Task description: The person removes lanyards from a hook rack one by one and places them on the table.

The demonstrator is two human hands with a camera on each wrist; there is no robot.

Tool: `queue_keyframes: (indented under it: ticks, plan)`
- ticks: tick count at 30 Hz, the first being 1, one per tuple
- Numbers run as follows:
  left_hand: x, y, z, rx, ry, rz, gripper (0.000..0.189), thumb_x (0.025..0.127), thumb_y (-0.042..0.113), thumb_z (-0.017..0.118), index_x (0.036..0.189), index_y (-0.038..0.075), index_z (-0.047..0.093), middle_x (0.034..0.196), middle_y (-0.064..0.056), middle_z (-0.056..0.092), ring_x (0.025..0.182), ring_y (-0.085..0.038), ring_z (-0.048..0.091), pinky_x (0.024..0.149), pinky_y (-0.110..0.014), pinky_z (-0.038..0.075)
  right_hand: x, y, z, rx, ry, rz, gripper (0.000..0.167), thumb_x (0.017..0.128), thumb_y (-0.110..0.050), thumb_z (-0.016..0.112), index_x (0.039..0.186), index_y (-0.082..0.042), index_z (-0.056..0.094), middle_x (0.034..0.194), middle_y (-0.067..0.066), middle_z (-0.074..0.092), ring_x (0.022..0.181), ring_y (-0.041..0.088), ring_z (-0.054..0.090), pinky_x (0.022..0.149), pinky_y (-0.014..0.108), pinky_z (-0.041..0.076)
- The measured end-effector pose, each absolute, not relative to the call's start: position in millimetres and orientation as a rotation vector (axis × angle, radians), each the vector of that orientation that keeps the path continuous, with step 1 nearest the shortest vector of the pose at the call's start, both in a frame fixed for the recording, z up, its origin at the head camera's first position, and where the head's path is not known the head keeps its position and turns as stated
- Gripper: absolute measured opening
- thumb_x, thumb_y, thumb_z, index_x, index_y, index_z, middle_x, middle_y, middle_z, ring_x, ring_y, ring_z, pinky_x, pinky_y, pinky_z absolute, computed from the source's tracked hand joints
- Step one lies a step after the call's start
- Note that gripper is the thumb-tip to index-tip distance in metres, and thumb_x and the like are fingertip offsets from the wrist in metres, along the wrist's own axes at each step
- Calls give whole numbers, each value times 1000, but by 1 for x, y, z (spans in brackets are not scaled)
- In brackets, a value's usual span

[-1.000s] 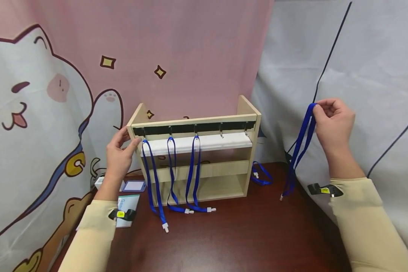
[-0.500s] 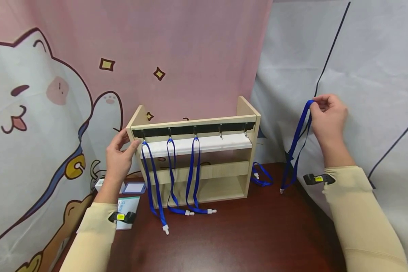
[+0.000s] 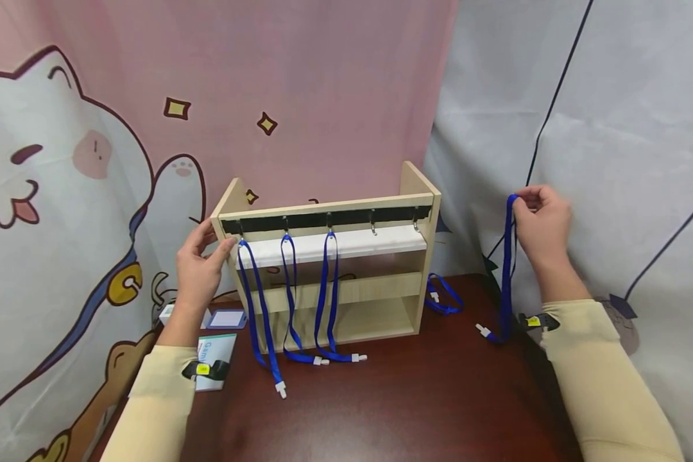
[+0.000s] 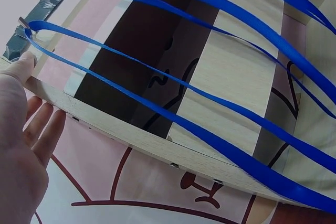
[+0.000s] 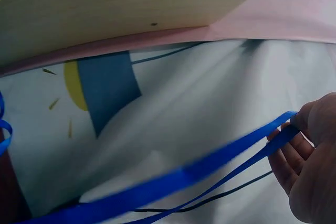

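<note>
A blue strap [image 3: 506,269] hangs from the right hand [image 3: 539,224], beside the bench [image 3: 416,391] top's right edge, well apart from the wooden rack [image 3: 378,285] that stands toward the bench's far edge. The right grip pinches the folded top of the loop between thumb and fingers, and the right wrist view shows both strands running away from that pinch. The strap's long axis is close to upright, grip at the top, its lower end bending left to a white clip [image 3: 483,330]; whether that end touches the bench cannot be told. Sideways direction looks like the relation that counts: the two bare hooks, an inner one [image 3: 373,226] and an outer one [image 3: 416,224], lie to the left of the right grip, which is far nearer to them than the left hand [image 3: 201,273] is. That left grip holds the rack's left side panel near its top, thumb in front, other fingers against the outer face. Three hung straps [image 3: 321,294] fill the hooks from the left end to the middle, and a loose strap [image 3: 447,310] lies by the rack's right foot, near the bench's far right corner.
</note>
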State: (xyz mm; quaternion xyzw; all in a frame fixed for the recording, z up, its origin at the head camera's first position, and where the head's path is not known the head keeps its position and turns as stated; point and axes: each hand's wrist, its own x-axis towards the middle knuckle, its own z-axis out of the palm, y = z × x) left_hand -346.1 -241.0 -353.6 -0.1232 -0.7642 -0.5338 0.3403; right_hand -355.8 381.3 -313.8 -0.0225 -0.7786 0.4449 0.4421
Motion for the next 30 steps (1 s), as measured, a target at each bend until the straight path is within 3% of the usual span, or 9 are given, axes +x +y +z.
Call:
queue_keyframes:
  ticks: [8,20,25,30]
  plan:
    - [-345,-240,-353,-308,-1994,-1391,56,106,22,79,160,22,61,145,-8,67,128,-15,62,95,-19,57,-356,374,-345,-31,-2028,1061,21,107,-18,67,116,-3,78,95,0,73,80,1,60,65,14,44]
    - [-345,-240,-353,-324,-1976,-1407,54,106,23,79,158,24,63,143,-5,68,128,-14,62,94,-18,57,-353,371,-380,-13,-2124,1058,18,107,-17,68,115,-3,77,100,14,75,80,1,60,67,14,44]
    - [-344,-240,-353,-326,-1977,-1414,55,106,25,79,158,25,62,143,-4,68,127,-14,61,94,-19,57,-347,373,-389,-41,-2157,1072,21,108,-17,68,117,-1,77,102,14,75,83,0,60,71,16,45]
    - [-344,-239,-353,-319,-1984,-1410,55,106,26,78,159,25,62,144,-4,67,128,-14,61,95,-19,57,-344,377,-405,-32,-2149,1102,19,106,-14,69,114,2,77,94,1,73,81,-1,61,72,15,45]
